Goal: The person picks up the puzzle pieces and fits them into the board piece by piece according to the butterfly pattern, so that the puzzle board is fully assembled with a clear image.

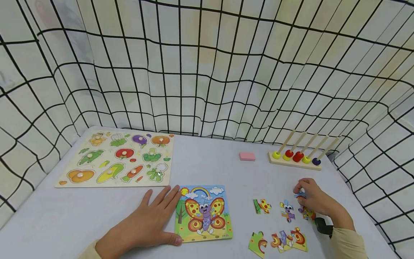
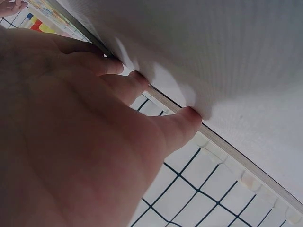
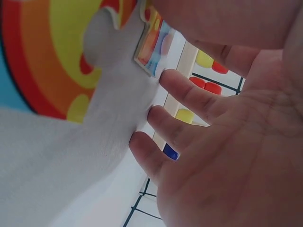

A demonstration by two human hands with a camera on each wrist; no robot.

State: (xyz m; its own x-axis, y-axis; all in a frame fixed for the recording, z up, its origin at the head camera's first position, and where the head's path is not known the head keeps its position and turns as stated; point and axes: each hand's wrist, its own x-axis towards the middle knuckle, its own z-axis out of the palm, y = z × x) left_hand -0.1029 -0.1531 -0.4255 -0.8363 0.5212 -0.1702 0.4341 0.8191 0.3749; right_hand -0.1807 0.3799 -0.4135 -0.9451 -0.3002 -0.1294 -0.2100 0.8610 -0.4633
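Note:
My left hand (image 1: 145,223) lies flat with spread fingers, touching the left edge of a square butterfly puzzle (image 1: 203,214). The left wrist view shows that hand (image 2: 90,127) from the palm side, its fingertips on the white surface. On the right, my right hand (image 1: 318,201) pinches a small blue and red puzzle piece (image 1: 300,194) close to the table. Its other fingers (image 3: 187,92) touch the tabletop in the right wrist view. A yellow and purple piece (image 1: 307,213) lies partly under this hand. Nearby are a purple butterfly-face piece (image 1: 288,211) and a green-and-yellow piece (image 1: 262,206).
Several loose pieces, among them a green one (image 1: 257,244) and an orange-swirl one (image 1: 299,239), lie nearer the front. Behind stand a pink block (image 1: 247,156) and a peg stacker (image 1: 294,161). A vegetable board (image 1: 110,165) lies back left. Black netting (image 1: 200,72) encloses the table.

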